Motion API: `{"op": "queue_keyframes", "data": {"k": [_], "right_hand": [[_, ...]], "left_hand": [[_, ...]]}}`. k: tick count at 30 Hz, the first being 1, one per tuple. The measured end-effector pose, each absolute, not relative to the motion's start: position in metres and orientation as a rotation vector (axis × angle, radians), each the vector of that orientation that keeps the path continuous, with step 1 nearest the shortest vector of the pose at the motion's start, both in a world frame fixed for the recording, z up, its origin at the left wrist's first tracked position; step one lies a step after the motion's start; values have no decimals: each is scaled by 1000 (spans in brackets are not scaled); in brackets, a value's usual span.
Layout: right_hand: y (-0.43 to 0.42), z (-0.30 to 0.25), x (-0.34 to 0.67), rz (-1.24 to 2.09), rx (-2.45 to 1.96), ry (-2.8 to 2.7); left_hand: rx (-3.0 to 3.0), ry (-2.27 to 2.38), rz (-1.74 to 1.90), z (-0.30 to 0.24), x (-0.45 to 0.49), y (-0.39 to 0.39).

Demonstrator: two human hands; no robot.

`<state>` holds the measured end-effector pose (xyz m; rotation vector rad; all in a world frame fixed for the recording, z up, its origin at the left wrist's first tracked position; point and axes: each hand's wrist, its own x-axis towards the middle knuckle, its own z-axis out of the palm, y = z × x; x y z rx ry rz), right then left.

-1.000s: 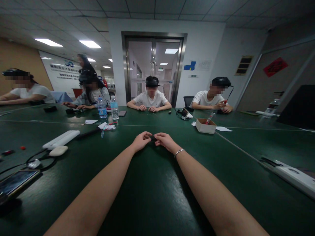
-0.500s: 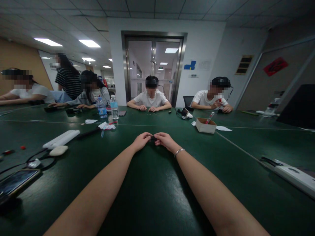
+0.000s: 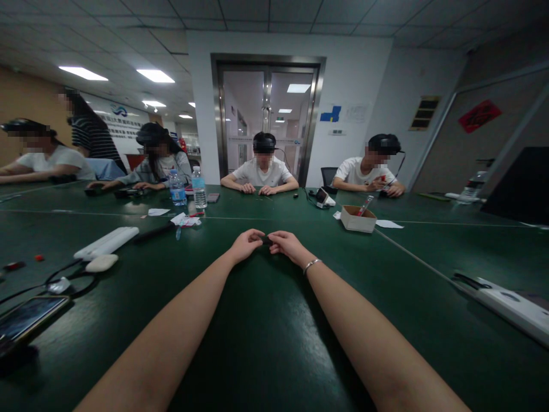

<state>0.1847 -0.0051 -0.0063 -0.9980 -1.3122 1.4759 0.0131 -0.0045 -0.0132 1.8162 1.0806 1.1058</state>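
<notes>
Over the middle of the dark green table [image 3: 266, 320], a small black object [image 3: 266, 240] sits between my two hands; its kind is too small to make out. My left hand [image 3: 247, 245] has its fingers bent and closed on the object's left end. From the other side, the thumb and fingers of my right hand [image 3: 288, 246] pinch its right end. A silver bracelet [image 3: 311, 265] circles my right wrist. My fingers cover much of the object, and both forearms reach forward low over the tabletop.
To the left lie a phone [image 3: 32, 320], a white power strip [image 3: 107, 242], a white rounded item [image 3: 102, 263] and black cables. Ahead stand two water bottles [image 3: 199, 189] and a small box [image 3: 358, 220]. Another white strip [image 3: 514, 306] lies right. Several people sit across the table.
My hands stay nearly in place around the black object, the left fingers shifting very slightly. In the background, the standing person in stripes has moved left.
</notes>
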Motion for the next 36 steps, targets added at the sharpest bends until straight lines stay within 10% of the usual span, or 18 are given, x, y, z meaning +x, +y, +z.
{"op": "queue_keyframes", "data": {"k": [36], "right_hand": [[-5,-5,184,1336,-1072,-1556]], "left_hand": [[1771,1049,1136,-20,11,4]]}}
